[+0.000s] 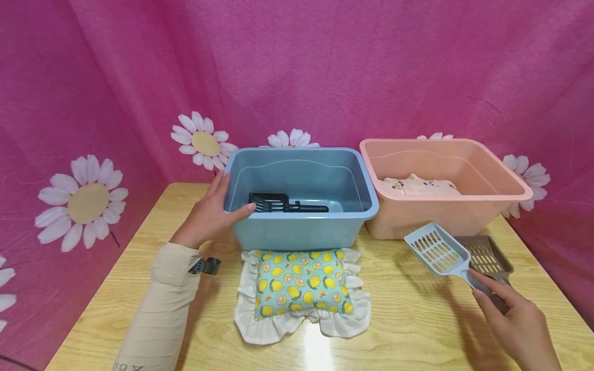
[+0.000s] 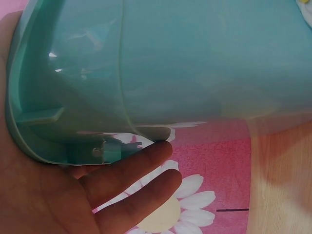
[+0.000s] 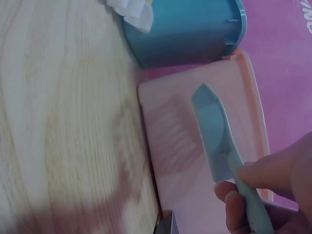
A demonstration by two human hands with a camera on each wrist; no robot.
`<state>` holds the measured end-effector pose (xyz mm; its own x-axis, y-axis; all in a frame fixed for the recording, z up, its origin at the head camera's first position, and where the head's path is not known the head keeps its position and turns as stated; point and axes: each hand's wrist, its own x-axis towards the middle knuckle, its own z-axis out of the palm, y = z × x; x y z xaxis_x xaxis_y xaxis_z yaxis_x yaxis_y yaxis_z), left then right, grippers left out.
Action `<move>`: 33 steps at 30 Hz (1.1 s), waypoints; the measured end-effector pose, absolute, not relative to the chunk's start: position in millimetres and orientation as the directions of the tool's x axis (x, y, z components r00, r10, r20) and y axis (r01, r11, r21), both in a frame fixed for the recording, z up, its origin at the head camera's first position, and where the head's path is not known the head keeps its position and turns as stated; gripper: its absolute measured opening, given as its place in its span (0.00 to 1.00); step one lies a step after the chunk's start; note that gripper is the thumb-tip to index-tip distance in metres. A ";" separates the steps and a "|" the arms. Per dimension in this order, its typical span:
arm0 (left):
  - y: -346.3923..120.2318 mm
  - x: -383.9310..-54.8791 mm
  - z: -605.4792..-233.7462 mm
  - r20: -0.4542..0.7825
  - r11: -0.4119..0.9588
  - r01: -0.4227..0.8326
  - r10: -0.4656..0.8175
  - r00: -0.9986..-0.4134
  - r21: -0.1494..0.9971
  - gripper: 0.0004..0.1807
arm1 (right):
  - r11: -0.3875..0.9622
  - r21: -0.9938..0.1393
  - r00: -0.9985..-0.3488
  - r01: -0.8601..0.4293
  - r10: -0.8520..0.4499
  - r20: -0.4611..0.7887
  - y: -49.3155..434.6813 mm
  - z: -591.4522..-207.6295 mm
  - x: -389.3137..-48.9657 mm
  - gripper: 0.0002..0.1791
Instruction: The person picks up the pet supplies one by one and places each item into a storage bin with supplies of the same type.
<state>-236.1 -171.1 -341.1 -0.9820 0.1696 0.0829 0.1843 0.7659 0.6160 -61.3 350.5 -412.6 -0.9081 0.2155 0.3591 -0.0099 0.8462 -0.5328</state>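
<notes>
My left hand [image 1: 209, 214] rests on the near left corner of a blue plastic bin [image 1: 306, 232], thumb over the front rim and the fingers extended along the outer left side. In the left wrist view those straight fingers [image 2: 131, 175] lie outside the bin wall. A black slotted scoop [image 1: 287, 204] lies inside this bin. My right hand [image 1: 517, 319] holds a light blue litter scoop [image 1: 438, 250] by its grey-blue handle, raised in front of a pink bin [image 1: 431, 211]. In the right wrist view the scoop [image 3: 214, 131] shows edge-on, handle between thumb and fingers.
A brown slotted scoop [image 1: 487, 255] lies on the wooden table [image 1: 399, 330], partly behind the held scoop. A lemon-print pillow with white ruffles [image 1: 301, 283] lies before the blue bin. White patterned cloth [image 1: 417, 185] sits in the pink bin. A pink daisy curtain [image 1: 297, 67] hangs behind.
</notes>
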 end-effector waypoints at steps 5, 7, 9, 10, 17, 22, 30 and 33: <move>-170.4 -235.3 -341.1 0.078 0.763 0.173 0.160 -0.984 0.623 0.59 | 0.842 -0.540 -0.905 -0.015 0.219 0.366 349.3 -409.9 -59.9 0.19; -170.6 -235.8 -341.3 0.083 0.763 0.179 0.163 -0.983 0.622 0.59 | 0.838 -0.546 -0.906 -0.009 0.225 0.359 348.5 -408.6 -59.2 0.19; -170.6 -235.9 -341.3 0.084 0.762 0.178 0.161 -0.983 0.622 0.59 | 0.834 -0.552 -0.905 -0.008 0.229 0.358 347.7 -407.6 -58.8 0.19; -170.6 -235.8 -341.2 0.085 0.761 0.176 0.158 -0.984 0.624 0.59 | 0.831 -0.557 -0.904 -0.011 0.230 0.360 347.4 -407.2 -58.6 0.19; -170.4 -234.9 -340.6 0.087 0.763 0.181 0.162 -0.983 0.621 0.59 | 0.826 -0.561 -0.892 -0.053 0.213 0.398 346.5 -403.9 -56.7 0.20; -170.5 -234.7 -340.9 0.078 0.761 0.170 0.156 -0.985 0.626 0.59 | 0.824 -0.562 -0.893 -0.070 0.199 0.404 344.9 -401.1 -54.8 0.20; -171.1 -235.1 -340.7 0.088 0.757 0.181 0.162 -0.983 0.628 0.59 | 0.818 -0.565 -0.884 -0.105 0.183 0.429 339.2 -394.5 -51.0 0.22; -170.4 -235.1 -340.0 0.090 0.756 0.183 0.163 -0.982 0.628 0.58 | 0.819 -0.564 -0.882 -0.108 0.183 0.435 336.9 -391.1 -49.6 0.22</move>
